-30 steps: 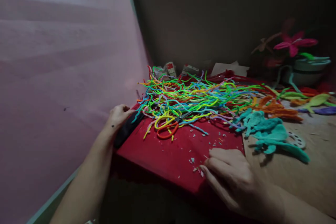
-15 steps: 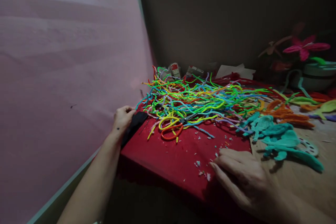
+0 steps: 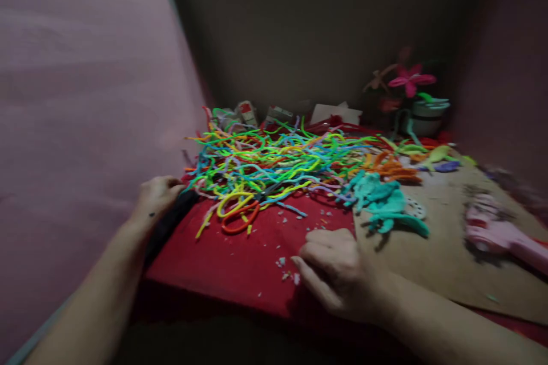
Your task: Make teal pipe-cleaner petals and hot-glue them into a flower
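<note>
My left hand [image 3: 157,198] is at the table's left edge, its fingers pressed together on a black cloth [image 3: 173,221]. My right hand [image 3: 331,265] rests low over the red tablecloth [image 3: 214,259], fingers curled together; whatever they hold, if anything, is hidden. Small pale scraps [image 3: 282,262] lie just left of it. Scissors with yellow and red-orange handles [image 3: 242,219] lie between my hands, at the front of a heap of colourful fuzzy stems [image 3: 274,159].
Teal fuzzy shapes [image 3: 381,199] and orange ones [image 3: 391,166] lie on a brown board [image 3: 432,256]. A pink tool [image 3: 492,234] sits at the right. Behind are a pot [image 3: 428,117] and a pink flower [image 3: 411,80]. A pink wall [image 3: 85,108] borders the left.
The view has swung right, bringing the pink tool and the right wall into sight. Both hands keep about the same places at the table.
</note>
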Demonstrator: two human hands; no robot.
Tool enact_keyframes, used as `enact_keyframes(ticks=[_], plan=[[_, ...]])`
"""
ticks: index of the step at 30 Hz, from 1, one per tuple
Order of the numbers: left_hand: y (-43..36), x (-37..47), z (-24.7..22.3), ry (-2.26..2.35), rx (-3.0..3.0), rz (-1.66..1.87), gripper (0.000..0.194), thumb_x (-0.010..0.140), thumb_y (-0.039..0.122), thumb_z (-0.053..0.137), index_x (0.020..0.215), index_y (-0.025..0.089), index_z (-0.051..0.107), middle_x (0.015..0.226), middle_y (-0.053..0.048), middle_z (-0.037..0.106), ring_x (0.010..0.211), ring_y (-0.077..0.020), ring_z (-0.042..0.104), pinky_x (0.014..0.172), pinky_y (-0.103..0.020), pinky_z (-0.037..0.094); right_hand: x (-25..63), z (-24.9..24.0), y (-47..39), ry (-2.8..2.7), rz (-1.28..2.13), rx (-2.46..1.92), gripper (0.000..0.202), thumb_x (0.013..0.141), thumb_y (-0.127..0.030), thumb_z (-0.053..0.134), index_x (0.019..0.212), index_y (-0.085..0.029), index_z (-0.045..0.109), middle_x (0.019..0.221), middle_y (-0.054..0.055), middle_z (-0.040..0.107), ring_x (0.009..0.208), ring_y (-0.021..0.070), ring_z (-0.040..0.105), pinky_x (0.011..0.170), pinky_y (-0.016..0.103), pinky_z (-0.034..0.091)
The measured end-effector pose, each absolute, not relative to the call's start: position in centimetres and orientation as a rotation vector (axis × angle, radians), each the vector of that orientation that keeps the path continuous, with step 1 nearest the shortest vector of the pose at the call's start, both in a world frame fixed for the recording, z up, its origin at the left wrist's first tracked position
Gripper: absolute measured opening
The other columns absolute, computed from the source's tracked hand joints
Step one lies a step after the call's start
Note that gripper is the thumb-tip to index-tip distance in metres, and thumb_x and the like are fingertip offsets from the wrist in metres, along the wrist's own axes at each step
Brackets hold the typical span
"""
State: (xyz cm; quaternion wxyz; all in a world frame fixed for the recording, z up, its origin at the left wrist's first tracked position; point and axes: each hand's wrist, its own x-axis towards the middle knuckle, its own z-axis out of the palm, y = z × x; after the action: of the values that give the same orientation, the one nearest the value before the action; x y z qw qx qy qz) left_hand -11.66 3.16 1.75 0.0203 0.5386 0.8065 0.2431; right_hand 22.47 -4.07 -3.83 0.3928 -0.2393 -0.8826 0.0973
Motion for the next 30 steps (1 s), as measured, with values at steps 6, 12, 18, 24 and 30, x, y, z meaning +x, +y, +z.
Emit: enact_keyframes(ticks=[6,12,18,24,30], plan=[[3.1,-2.0,4.2,2.17,1.801,0.887,0.025,0.069,0.035,0.054,0.084,0.018,0.064,0.066,0.003,0.062,0.058,-0.0103,0.049,0.056,-0.019,0.036,22.2,-4.1,-3.5,-2.202,0.126,-0.585,0.027,0.078,-0.021,0.045,0.052,-0.016,0.046,0.048,-0.002,0.045,0.046,0.0085,0.037,0.044,0.024,0.026],[3.7,10.0,2.6,1.253,2.252,0.618,0.021,0.073,0.03,0.052,0.078,0.015,0.066,0.073,0.0,0.065,0.067,-0.0124,0.056,0.063,-0.02,0.042,24.3,-2.1,-2.6,-2.039,0.058,-0.638,0.026,0.079,-0.02,0.046,0.053,-0.016,0.048,0.051,-0.001,0.046,0.048,0.0087,0.04,0.046,0.024,0.029],[3.4,16.8,-0.4,1.147,2.644,0.356,0.026,0.076,0.038,0.05,0.084,0.016,0.062,0.074,-0.005,0.064,0.068,-0.0176,0.057,0.059,-0.026,0.041,30.3,0.9,0.2,-1.32,0.383,-1.084,0.026,0.08,-0.025,0.05,0.056,-0.016,0.053,0.044,-0.006,0.037,0.041,0.0063,0.035,0.042,0.021,0.029],[3.2,17.9,-2.7,1.236,2.757,0.318,0.019,0.08,0.026,0.044,0.079,0.016,0.06,0.075,-0.008,0.065,0.071,-0.0201,0.059,0.062,-0.029,0.042,33.0,0.0,2.1,-1.099,0.63,-1.116,0.022,0.077,-0.024,0.052,0.058,-0.014,0.056,0.037,-0.006,0.041,0.033,0.005,0.035,0.036,0.019,0.026],[3.6,16.8,-2.8,1.173,2.655,0.551,0.013,0.078,0.021,0.048,0.073,0.016,0.059,0.071,-0.004,0.063,0.067,-0.0149,0.057,0.062,-0.025,0.041,32.9,0.6,2.7,-1.054,0.716,-1.038,0.02,0.076,-0.022,0.053,0.058,-0.014,0.057,0.039,-0.005,0.043,0.033,0.0054,0.036,0.033,0.019,0.025]])
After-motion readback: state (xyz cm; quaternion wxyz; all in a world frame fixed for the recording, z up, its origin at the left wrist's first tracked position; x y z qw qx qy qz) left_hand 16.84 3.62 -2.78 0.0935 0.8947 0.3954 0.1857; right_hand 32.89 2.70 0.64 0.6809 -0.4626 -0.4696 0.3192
